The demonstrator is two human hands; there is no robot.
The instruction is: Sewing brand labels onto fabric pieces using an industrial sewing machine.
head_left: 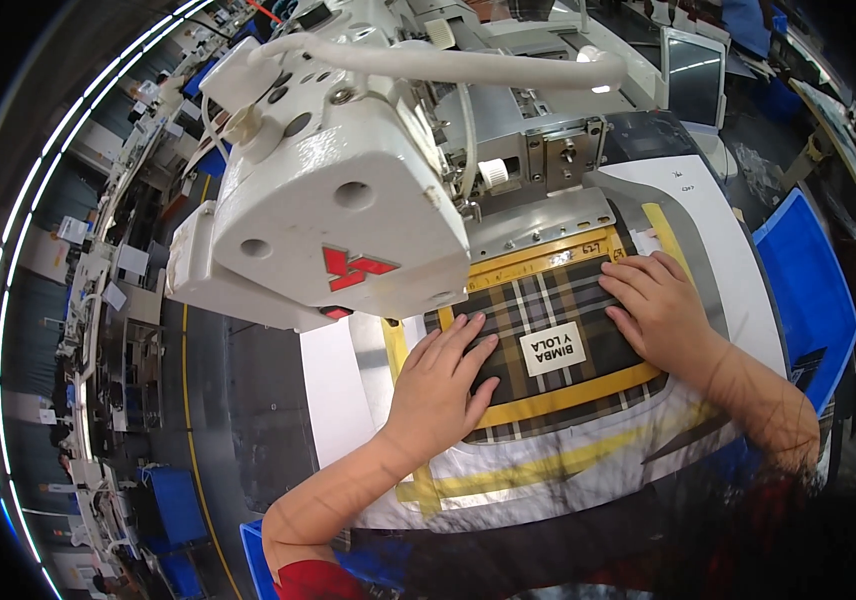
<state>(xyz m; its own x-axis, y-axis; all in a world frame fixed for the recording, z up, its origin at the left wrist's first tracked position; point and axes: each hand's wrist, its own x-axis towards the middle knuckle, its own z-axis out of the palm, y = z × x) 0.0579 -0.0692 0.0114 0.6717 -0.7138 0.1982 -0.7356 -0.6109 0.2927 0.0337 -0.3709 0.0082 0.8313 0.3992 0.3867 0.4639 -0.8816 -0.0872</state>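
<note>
A piece of dark plaid fabric [500, 375] with brown, grey and white stripes lies in a flat template with yellow strips [573, 394] along its edges. On the fabric sits a cream label [553, 349] with dark lettering, upside down to me. My left hand [438, 385] rests open on the fabric's left part, its fingers stretched out. At the right side my right hand [660, 312] lies with spread fingers over the fabric and the template's edge. A metal clamp bar [540, 228] runs along the far edge of the template. Neither hand grips anything that I can see.
A large white sewing machine head [338, 215] overhangs the far left, with a white hose [448, 65] across its top. White sheets [336, 385] lie under the template. A blue bin [810, 280] stands at right, and a screen [696, 82] at the far right.
</note>
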